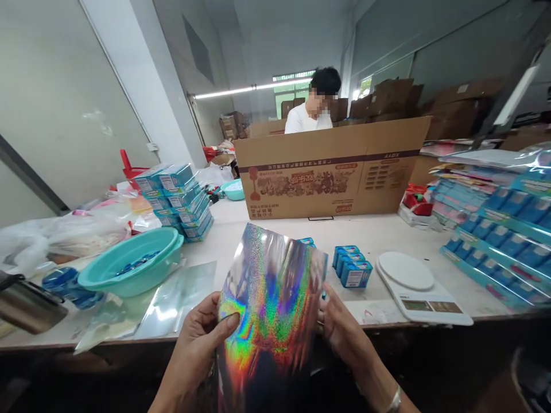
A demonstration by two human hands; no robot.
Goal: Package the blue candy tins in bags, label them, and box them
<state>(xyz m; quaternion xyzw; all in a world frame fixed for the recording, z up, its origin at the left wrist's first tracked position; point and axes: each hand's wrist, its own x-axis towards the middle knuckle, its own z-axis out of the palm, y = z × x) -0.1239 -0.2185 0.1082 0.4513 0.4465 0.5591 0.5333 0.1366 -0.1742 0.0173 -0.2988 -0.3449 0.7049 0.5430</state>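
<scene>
A shiny holographic sheet (pixel 271 292) with rainbow reflections stands tilted up in front of me, its lower end over the table's front edge. My left hand (pixel 204 327) grips its left side, thumb on the near face and fingers behind. At the right side my right hand (pixel 340 318) is closed on the sheet's edge, its fingers partly hidden behind. Several small blue boxes (pixel 355 272) stand on the table beyond my right hand. Clear plastic sheets (pixel 172 301) lie to the left of my left hand.
A white scale (pixel 424 289) sits at the right, before stacked blue boxes (pixel 495 241). A turquoise basin (pixel 103 269) with small blue pieces, a metal cup (pixel 30 304) and box stacks (pixel 176 198) are left. Behind a large carton (pixel 331 172) stands a person (pixel 297 119).
</scene>
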